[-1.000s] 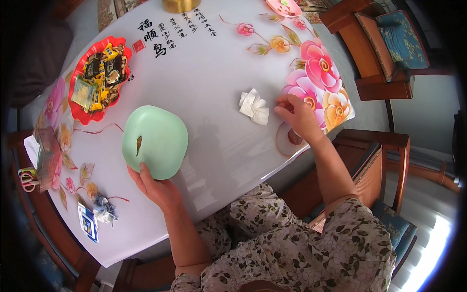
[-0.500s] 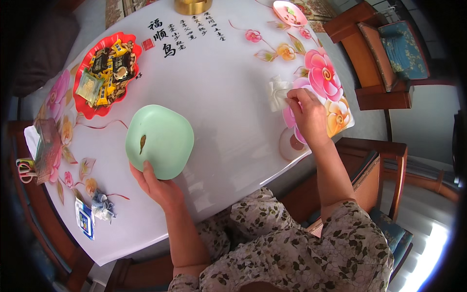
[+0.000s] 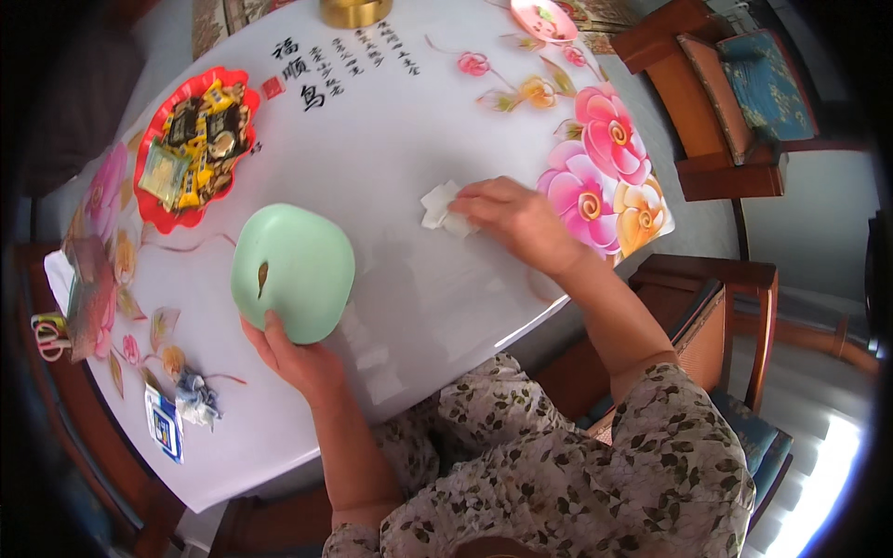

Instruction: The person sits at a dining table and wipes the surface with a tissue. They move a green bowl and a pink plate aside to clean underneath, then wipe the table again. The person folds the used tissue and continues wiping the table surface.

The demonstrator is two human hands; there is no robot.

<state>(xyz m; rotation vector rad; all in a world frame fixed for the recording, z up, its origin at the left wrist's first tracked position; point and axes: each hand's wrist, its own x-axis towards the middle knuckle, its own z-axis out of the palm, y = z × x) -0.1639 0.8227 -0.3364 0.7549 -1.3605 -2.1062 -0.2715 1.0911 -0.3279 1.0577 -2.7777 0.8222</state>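
My left hand [image 3: 296, 358] grips the near edge of a pale green rounded-square plate [image 3: 312, 265], its thumb over the rim and the other fingers beneath. One small brown leaf-shaped mark or piece [image 3: 262, 279] shows on the plate's left part; I cannot tell which it is. To the right of the plate, my right hand [image 3: 521, 219] pinches a crumpled white tissue [image 3: 448, 209] between thumb and fingers, low over the tabletop.
The white flower-printed table [image 3: 391, 307] carries a red scalloped tray [image 3: 167, 221] of wrapped snacks, a gold round container [image 3: 353, 11] and a pink dish [image 3: 544, 20]. At left are a tissue box [image 3: 88, 298], scissors [image 3: 50, 339], a blue-white packet [image 3: 164, 423] and a crumpled wad [image 3: 197, 400]. Wooden chairs [image 3: 730, 177] stand right.
My right hand has carried the tissue leftward, from the printed flowers toward the plate. The plate, with my left hand on it, has shifted slightly left in view.
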